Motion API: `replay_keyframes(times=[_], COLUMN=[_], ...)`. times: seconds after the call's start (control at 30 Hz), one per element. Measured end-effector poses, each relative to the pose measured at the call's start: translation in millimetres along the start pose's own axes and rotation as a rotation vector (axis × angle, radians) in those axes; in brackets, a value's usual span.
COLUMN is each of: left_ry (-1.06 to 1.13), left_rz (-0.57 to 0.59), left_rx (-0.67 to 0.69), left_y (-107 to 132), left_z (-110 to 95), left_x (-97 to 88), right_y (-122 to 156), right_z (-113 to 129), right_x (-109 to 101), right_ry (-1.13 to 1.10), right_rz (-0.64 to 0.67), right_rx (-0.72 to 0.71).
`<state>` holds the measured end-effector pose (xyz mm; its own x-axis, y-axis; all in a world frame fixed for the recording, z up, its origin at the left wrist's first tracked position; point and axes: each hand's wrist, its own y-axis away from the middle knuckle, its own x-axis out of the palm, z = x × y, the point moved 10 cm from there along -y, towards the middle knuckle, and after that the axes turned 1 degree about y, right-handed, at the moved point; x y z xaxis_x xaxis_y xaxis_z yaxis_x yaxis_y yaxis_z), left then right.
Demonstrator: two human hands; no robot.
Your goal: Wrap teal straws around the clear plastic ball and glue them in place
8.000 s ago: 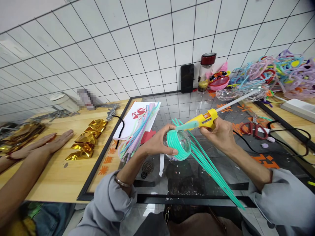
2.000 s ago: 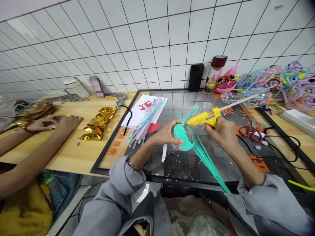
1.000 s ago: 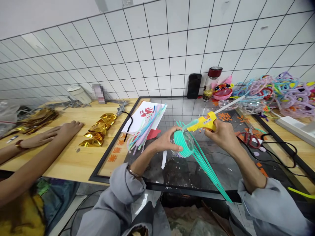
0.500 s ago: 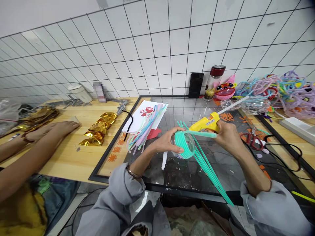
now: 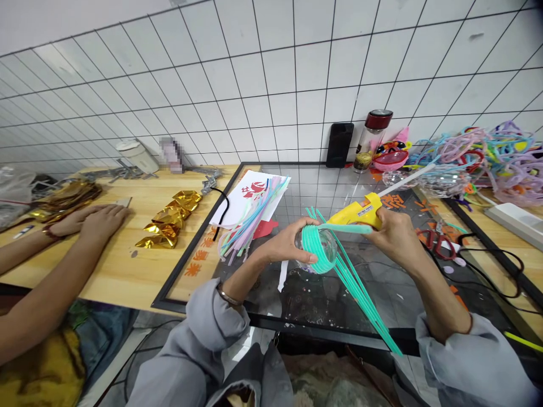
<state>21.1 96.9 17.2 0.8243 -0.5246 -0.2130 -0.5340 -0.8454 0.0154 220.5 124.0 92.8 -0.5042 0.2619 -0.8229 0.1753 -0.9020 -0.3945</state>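
Note:
My left hand (image 5: pixel 292 243) is closed around a clear round ball (image 5: pixel 329 242) wrapped in rows of teal pipe cleaner. My right hand (image 5: pixel 396 234) grips a yellow hot glue gun (image 5: pixel 356 212), its nozzle pointing left at the top of the ball. A white glue stick (image 5: pixel 409 180) sticks out of the gun's back. From the ball a teal strand (image 5: pixel 348 228) runs across to the right hand's fingers. Several long teal pipe cleaners (image 5: pixel 360 299) extend from beneath the ball toward the table's front edge.
Pastel pipe cleaners (image 5: pixel 250 220) lie over white paper (image 5: pixel 224 209). Red-handled scissors (image 5: pixel 439 240) and a black cable (image 5: pixel 509 277) are at right, before a tangled pipe-cleaner heap (image 5: pixel 479 152). A glass bottle (image 5: pixel 371 141) stands behind. A co-worker's hands (image 5: pixel 97 220) rest left, near gold foil (image 5: pixel 173 217).
My right hand and the glue gun have shifted slightly right. The co-worker's hands at left have drawn back a little. My left hand keeps its hold on the ball.

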Motion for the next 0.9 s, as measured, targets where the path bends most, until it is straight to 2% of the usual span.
replay_keyframes(times=[0.23,0.57,0.73,0.9], left_ry=[0.013,0.058,0.058,0.071], left_rz=[0.023,0.015,-0.004,0.019], left_rx=[0.004,-0.046,-0.014,-0.025], left_y=[0.9,0.9,1.4,0.8], left_z=[-4.0,0.2,-6.5,-1.9], left_x=[2.3,3.7,2.3,3.6], right_y=[1.5,1.0,0.8,1.7], right_z=[-3.9,-3.4,-6.8,-7.7], right_x=[-0.8,2.4,2.6,5.9], right_ry=[0.027,0.008,0.02,0.011], right_rz=[-0.043,0.0,-0.006,0.015], right_rx=[-0.007,-0.012,-0.007,-0.029])
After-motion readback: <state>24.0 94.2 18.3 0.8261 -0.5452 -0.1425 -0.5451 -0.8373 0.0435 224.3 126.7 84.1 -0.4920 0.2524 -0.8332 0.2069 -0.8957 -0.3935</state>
